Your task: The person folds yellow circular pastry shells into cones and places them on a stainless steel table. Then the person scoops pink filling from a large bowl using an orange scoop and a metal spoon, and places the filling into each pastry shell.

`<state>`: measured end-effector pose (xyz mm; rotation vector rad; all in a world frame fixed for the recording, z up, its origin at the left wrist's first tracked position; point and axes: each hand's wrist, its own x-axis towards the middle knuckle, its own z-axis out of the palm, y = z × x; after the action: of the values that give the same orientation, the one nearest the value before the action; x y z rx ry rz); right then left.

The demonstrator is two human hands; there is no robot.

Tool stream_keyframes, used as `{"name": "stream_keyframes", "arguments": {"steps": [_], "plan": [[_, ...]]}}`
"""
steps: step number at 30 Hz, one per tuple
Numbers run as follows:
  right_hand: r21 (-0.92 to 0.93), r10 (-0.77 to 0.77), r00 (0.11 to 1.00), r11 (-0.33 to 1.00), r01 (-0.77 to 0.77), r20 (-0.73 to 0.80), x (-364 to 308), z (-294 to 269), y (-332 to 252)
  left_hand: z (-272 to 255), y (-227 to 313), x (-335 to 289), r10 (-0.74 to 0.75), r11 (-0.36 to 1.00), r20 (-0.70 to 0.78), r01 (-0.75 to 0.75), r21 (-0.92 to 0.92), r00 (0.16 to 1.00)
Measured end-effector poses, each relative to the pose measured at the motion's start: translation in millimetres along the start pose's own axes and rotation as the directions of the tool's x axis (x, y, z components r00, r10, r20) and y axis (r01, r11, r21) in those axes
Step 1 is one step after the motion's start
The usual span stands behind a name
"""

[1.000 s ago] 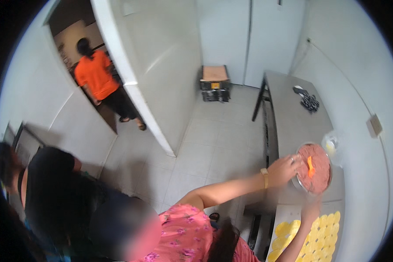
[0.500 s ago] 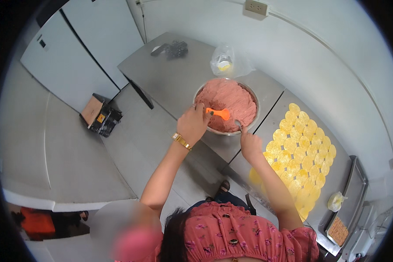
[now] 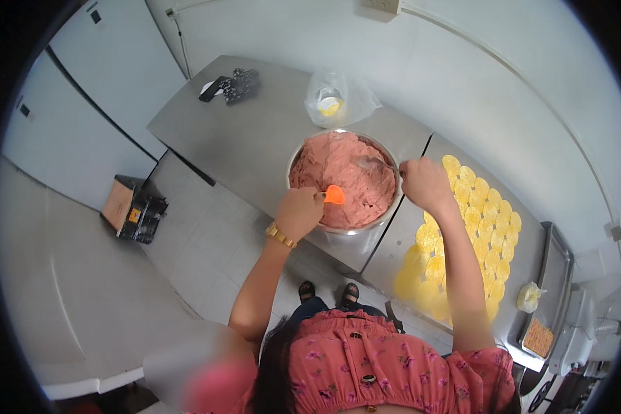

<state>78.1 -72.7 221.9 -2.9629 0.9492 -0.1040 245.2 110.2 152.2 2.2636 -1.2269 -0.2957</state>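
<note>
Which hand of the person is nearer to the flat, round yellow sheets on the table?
Right. The right hand is close beside the round yellow sheets; the left hand is farther left, by the round silver metal bowl.

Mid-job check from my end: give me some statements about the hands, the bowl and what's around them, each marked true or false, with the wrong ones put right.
1. The left hand holds an orange scoop. True.
2. The right hand is empty. False: it grips a metal utensil that reaches into the pink mixture.
3. The pink mixture is in a round metal bowl. True.
4. The yellow discs are inside the metal bowl. False: they lie spread in rows on the table, to the bowl's right.
5. A clear plastic bag lies on the table just beyond the metal bowl. True.
</note>
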Motion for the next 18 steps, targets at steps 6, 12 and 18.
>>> {"name": "stream_keyframes", "arguments": {"steps": [6,12,18], "plan": [[0.025,0.005,0.998,1.0,-0.003,-0.061,82,45,-8,-19,-20,14,-0.083,0.989,-0.012,0.084,0.119,0.996],[-0.027,-0.103,0.994,0.994,0.102,-0.031,87,79,-23,-6,-39,26,-0.102,0.994,0.05,0.1,0.049,0.994],[0.18,-0.065,0.997,0.981,0.071,-0.038,34,73,-40,11,-56,38,-0.118,0.974,0.085,0.132,-0.183,0.989]]}}
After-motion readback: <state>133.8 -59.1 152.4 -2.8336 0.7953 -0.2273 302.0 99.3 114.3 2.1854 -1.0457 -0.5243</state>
